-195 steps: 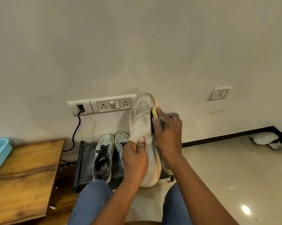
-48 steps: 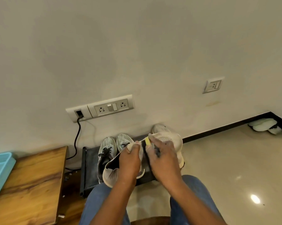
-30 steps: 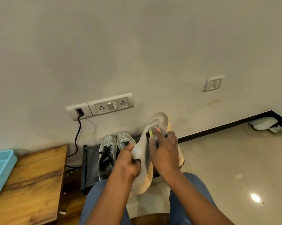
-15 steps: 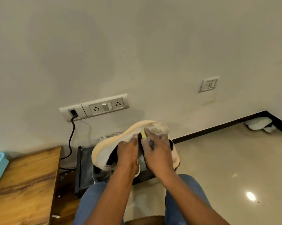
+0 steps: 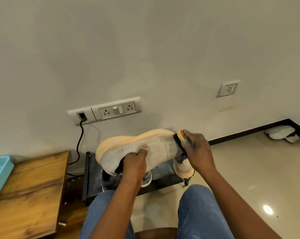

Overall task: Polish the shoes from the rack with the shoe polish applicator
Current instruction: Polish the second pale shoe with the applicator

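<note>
While my left hand (image 5: pixel 134 163) grips the shoe (image 5: pixel 138 150) and right hand (image 5: pixel 197 150) grips the applicator (image 5: pixel 179 137), both hide the rack (image 5: pixel 92 173) beside the table (image 5: pixel 30 188).

Two bare forearms with no sleeves in view, left hand (image 5: pixel 134 165) and right hand (image 5: pixel 198 150) without rings or watch, both legs in blue denim jeans (image 5: pixel 200 209)

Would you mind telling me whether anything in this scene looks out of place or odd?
Only one oddity: a pale pair of slippers lies loose on the floor in the far right corner, away from the shoe rack. Nothing looks spilled or damaged.
</note>
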